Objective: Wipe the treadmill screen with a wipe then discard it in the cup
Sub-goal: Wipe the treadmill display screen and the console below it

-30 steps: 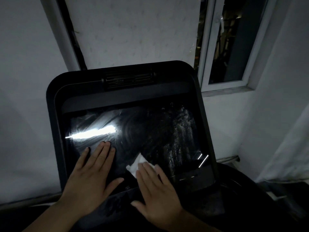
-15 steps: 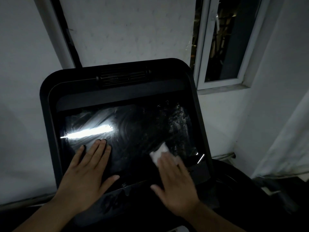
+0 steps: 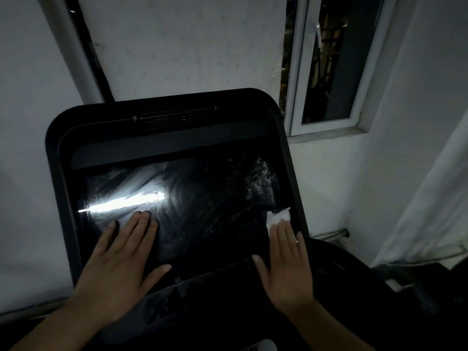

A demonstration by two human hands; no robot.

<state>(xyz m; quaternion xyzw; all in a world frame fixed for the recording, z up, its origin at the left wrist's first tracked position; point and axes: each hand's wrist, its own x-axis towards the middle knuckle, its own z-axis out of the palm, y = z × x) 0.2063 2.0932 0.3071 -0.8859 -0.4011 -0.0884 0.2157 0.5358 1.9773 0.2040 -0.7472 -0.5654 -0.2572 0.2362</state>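
Observation:
The dark treadmill screen (image 3: 202,206) tilts up in front of me inside its black console frame (image 3: 58,178). Wet smears cover the glass and a bright light streak reflects on its left half; a foamy patch remains at the upper right. My left hand (image 3: 121,257) lies flat with straight fingers on the lower left of the screen. My right hand (image 3: 286,262) presses a white wipe (image 3: 278,216) with straight fingers against the screen's lower right corner, by the frame. No cup can be seen.
A white wall stands behind the console, with a dark vertical strip (image 3: 88,51) at the upper left. A white-framed window (image 3: 329,67) is at the upper right. A pale curtain (image 3: 430,198) hangs at the right. Dark treadmill parts (image 3: 367,287) lie below right.
My right hand has slid the wipe from the lower middle of the screen across to the lower right corner. My left hand has stayed flat in the same place.

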